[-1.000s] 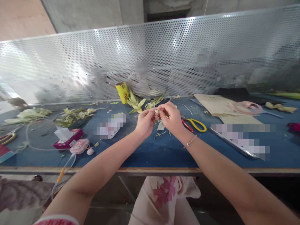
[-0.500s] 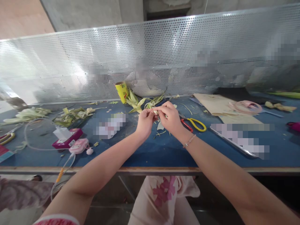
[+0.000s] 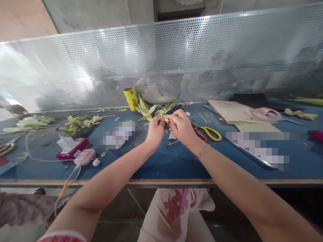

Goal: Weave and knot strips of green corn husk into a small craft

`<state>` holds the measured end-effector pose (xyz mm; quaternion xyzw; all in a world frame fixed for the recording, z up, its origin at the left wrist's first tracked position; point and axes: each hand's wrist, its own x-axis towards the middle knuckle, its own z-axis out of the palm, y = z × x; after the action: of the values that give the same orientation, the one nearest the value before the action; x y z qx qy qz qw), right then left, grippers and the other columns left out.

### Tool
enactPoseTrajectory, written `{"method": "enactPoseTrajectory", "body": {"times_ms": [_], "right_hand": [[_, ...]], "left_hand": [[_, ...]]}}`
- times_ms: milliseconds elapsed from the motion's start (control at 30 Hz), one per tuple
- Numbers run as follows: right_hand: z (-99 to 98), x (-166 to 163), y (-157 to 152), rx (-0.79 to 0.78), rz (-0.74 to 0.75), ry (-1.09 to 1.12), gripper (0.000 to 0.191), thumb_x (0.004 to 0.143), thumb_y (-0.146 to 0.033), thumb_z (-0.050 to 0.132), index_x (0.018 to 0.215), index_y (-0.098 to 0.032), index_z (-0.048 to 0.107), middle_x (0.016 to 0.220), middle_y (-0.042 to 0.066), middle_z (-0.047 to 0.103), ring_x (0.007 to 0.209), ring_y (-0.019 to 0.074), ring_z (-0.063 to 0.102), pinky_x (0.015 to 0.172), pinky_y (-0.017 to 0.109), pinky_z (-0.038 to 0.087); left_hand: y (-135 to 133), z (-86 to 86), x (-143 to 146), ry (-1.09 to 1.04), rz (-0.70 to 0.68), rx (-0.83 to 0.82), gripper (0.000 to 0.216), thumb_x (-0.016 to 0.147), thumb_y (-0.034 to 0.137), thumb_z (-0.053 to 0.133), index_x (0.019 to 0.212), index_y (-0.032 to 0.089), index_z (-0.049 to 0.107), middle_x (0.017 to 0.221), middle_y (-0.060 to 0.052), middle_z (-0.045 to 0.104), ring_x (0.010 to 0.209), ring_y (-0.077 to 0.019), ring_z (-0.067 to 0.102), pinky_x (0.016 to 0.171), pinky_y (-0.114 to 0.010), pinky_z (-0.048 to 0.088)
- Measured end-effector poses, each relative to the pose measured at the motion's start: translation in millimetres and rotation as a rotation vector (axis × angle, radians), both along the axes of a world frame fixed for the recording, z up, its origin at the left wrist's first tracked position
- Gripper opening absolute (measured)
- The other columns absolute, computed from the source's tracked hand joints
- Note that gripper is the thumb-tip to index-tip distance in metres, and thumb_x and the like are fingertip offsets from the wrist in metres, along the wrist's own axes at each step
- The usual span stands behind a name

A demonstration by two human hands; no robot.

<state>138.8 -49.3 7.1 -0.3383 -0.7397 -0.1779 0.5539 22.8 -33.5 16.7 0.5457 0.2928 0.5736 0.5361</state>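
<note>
Above the middle of the blue table, my left hand and my right hand meet fingertip to fingertip. Both pinch a small pale green leaf piece between them, fingers closed on it. A pale leaf strip hangs under the hands. Behind them lies a bunch of green leaves beside a yellow roll. Red and yellow scissors lie just right of my right hand.
A perforated metal screen closes the back of the table. At left are leaf scraps, a pink box, a pink device with a cable. At right lie cardboard, a pink ring and a flat blurred item.
Both hands stay together on the leaf piece, shifting slightly up and left with small finger movements. Nothing else on the table moved.
</note>
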Motion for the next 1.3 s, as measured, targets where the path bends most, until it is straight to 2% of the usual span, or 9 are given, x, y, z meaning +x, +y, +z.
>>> {"method": "enactPoseTrajectory", "body": {"times_ms": [233, 433, 667, 800, 1067, 1300], "right_hand": [[-0.8, 3.2, -0.4, -0.004, 0.002, -0.106, 0.027, 0.088, -0.008, 0.038, 0.093, -0.02, 0.061, 0.081, 0.005, 0.046, 0.075, 0.0165, 0.047, 0.071, 0.033, 0.047], [3.2, 3.9, -3.1, 0.051, 0.007, -0.05, 0.027, 0.09, -0.009, 0.038, 0.096, -0.02, 0.062, 0.085, 0.005, 0.049, 0.08, 0.0166, 0.051, 0.073, 0.034, 0.047], [5.0, 4.8, -3.0, -0.03, 0.021, 0.047, 0.027, 0.091, -0.015, 0.04, 0.104, -0.023, 0.061, 0.089, 0.006, 0.052, 0.084, 0.0186, 0.054, 0.078, 0.038, 0.048], [4.5, 2.5, -3.5, -0.032, 0.026, 0.038, 0.025, 0.091, -0.014, 0.04, 0.101, -0.023, 0.061, 0.088, 0.006, 0.053, 0.084, 0.0182, 0.055, 0.077, 0.038, 0.049], [-1.4, -7.5, -2.0, -0.023, 0.018, -0.036, 0.022, 0.092, -0.015, 0.039, 0.097, -0.023, 0.058, 0.087, 0.006, 0.052, 0.084, 0.0178, 0.055, 0.077, 0.036, 0.05], [-3.3, -10.0, -0.4, -0.041, 0.01, 0.037, 0.016, 0.091, -0.015, 0.041, 0.091, -0.023, 0.056, 0.088, 0.005, 0.054, 0.086, 0.0184, 0.055, 0.078, 0.037, 0.049]], "left_hand": [[-7.0, 7.5, -4.0, -0.097, -0.139, -0.128, 0.015, 0.075, 0.003, 0.05, 0.064, 0.013, 0.051, 0.06, -0.001, 0.054, 0.058, -0.0074, 0.053, 0.067, -0.024, 0.046], [-8.8, 13.9, -5.1, -0.109, -0.175, -0.117, 0.015, 0.075, 0.004, 0.049, 0.063, 0.013, 0.05, 0.059, -0.001, 0.055, 0.059, -0.0079, 0.053, 0.071, -0.026, 0.047], [-10.9, 13.6, -2.1, -0.084, -0.117, -0.045, 0.014, 0.078, 0.008, 0.049, 0.066, 0.015, 0.049, 0.063, 0.001, 0.052, 0.061, -0.0063, 0.052, 0.068, -0.023, 0.046], [-11.0, 14.0, -2.0, -0.078, -0.103, -0.075, 0.014, 0.079, 0.008, 0.045, 0.068, 0.015, 0.047, 0.062, 0.001, 0.051, 0.06, -0.0067, 0.051, 0.065, -0.022, 0.045], [-5.4, 14.2, -4.5, -0.033, -0.009, -0.148, 0.02, 0.074, 0.0, 0.036, 0.066, 0.018, 0.039, 0.05, 0.005, 0.04, 0.044, -0.0059, 0.038, 0.047, -0.02, 0.03], [-1.5, 3.2, -2.2, 0.062, 0.094, 0.01, 0.015, 0.085, 0.012, 0.044, 0.073, 0.02, 0.038, 0.053, 0.007, 0.037, 0.046, -0.0059, 0.036, 0.047, -0.021, 0.028]]}}
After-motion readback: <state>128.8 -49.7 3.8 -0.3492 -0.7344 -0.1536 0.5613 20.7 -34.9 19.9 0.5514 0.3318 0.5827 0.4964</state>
